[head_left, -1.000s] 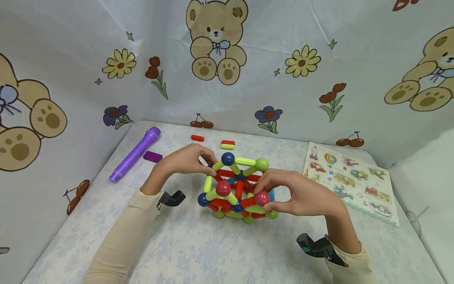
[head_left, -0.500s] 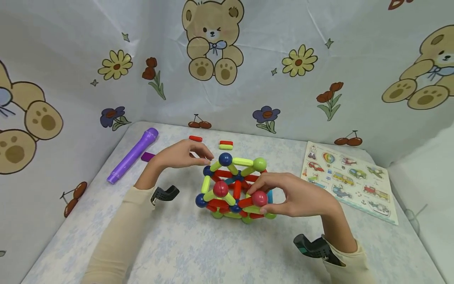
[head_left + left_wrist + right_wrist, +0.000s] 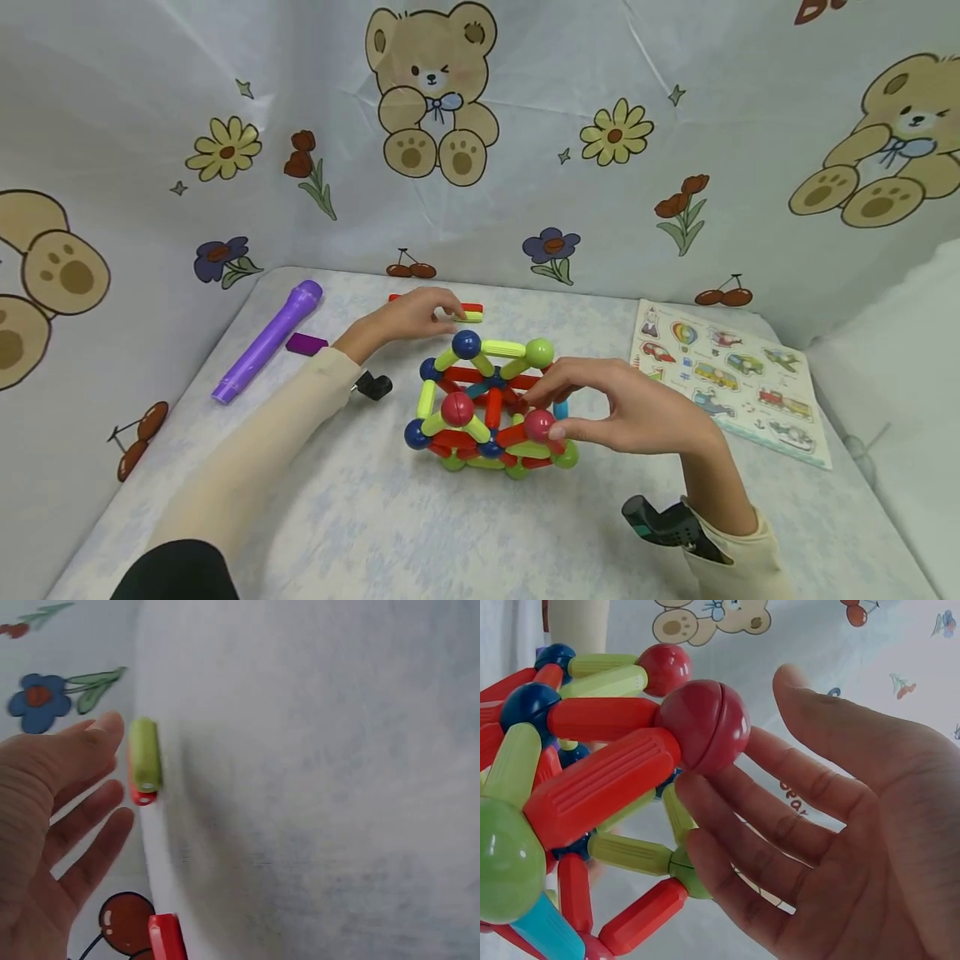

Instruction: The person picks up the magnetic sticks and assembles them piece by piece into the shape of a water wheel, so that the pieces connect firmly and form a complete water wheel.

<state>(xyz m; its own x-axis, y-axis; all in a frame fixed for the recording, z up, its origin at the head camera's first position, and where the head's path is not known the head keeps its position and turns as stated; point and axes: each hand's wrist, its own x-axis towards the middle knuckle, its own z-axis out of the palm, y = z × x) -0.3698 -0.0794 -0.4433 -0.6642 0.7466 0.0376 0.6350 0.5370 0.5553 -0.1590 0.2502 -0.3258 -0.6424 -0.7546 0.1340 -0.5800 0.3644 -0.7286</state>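
Observation:
A structure of magnetic rods and balls (image 3: 492, 408) in red, yellow-green and blue stands mid-table. My right hand (image 3: 637, 407) is at its right side, fingers behind a red ball (image 3: 705, 726). In the right wrist view the thumb stands apart from that ball and the fingers are loosely extended; whether they touch it is hard to tell. My left hand (image 3: 416, 315) is beyond the structure, fingers parted, beside a yellow-green rod (image 3: 145, 754) lying along a red rod (image 3: 142, 798). A gap shows between hand and rods. Another red rod (image 3: 166, 937) lies nearby.
A purple toy microphone (image 3: 266, 343) and a dark purple block (image 3: 306, 344) lie at the left. A picture board (image 3: 731, 379) with vehicle drawings lies at the right. A cloth backdrop with bears and flowers rises behind the table (image 3: 360, 517).
My left hand has let go of the structure's left side and moved away and rightward to the loose rods. My right hand stays by the red ball. The head view has shifted slightly.

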